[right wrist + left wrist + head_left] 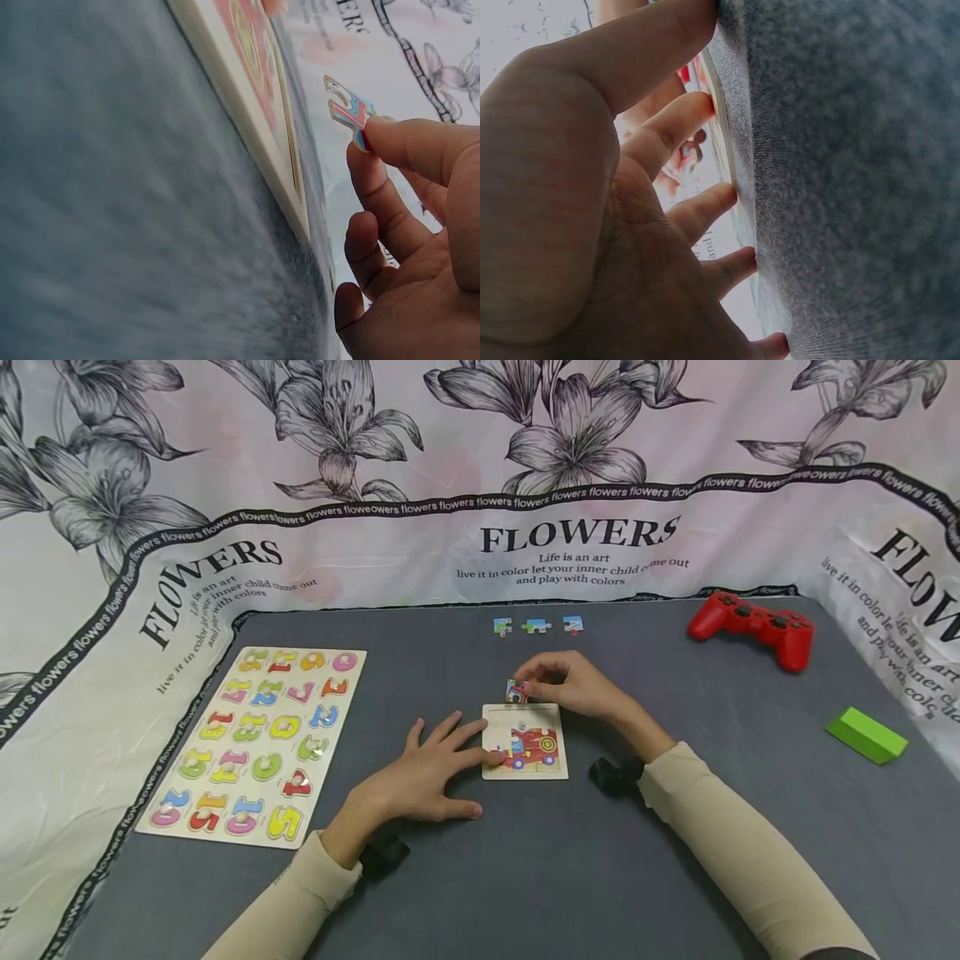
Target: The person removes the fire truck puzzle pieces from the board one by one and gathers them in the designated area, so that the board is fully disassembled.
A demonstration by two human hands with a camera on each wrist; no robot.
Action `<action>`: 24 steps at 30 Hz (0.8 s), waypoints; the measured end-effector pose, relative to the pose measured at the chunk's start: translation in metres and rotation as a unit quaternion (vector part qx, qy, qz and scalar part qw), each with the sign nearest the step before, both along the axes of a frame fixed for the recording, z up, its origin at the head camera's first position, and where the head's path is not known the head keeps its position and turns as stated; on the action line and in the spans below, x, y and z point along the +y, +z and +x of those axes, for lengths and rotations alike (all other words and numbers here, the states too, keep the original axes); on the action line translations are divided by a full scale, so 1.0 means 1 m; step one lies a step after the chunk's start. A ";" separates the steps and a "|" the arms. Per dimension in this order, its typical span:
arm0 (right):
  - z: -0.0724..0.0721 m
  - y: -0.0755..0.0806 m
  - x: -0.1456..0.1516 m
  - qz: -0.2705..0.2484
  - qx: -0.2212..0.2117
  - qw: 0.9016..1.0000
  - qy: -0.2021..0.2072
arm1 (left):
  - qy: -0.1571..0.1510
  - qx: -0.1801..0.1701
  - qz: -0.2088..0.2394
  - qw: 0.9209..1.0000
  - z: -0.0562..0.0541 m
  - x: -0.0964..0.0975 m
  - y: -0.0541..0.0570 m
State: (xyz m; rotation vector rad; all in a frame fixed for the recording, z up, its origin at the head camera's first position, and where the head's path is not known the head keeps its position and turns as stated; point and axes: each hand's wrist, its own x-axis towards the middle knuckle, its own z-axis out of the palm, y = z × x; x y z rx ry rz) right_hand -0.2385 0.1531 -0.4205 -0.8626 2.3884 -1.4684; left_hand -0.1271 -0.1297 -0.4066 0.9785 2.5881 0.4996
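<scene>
A small square wooden puzzle board (525, 774) lies on the grey table, with a red vehicle picture partly filled in. My left hand (427, 777) is spread flat beside it, fingers straight, the index fingertip resting on the board's left part. Between thumb and forefinger, my right hand (573, 685) pinches a jigsaw piece (352, 109) just above the board's far edge. In the right wrist view the piece is held off the table, its printed side showing red and blue. Three more jigsaw pieces (536, 626) lie in a row farther back.
To the left lies a large number puzzle board (251, 743) with colourful digits. A red game controller (752, 628) sits at the back right, and a green block (867, 736) lies nearer on the right. Flower-printed cloth (570, 543) hangs behind the table.
</scene>
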 end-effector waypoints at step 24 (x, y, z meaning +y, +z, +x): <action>-0.060 0.003 -0.018 0.081 0.010 0.996 -0.027 | 0.004 0.006 -0.004 1.000 0.000 -0.002 -0.001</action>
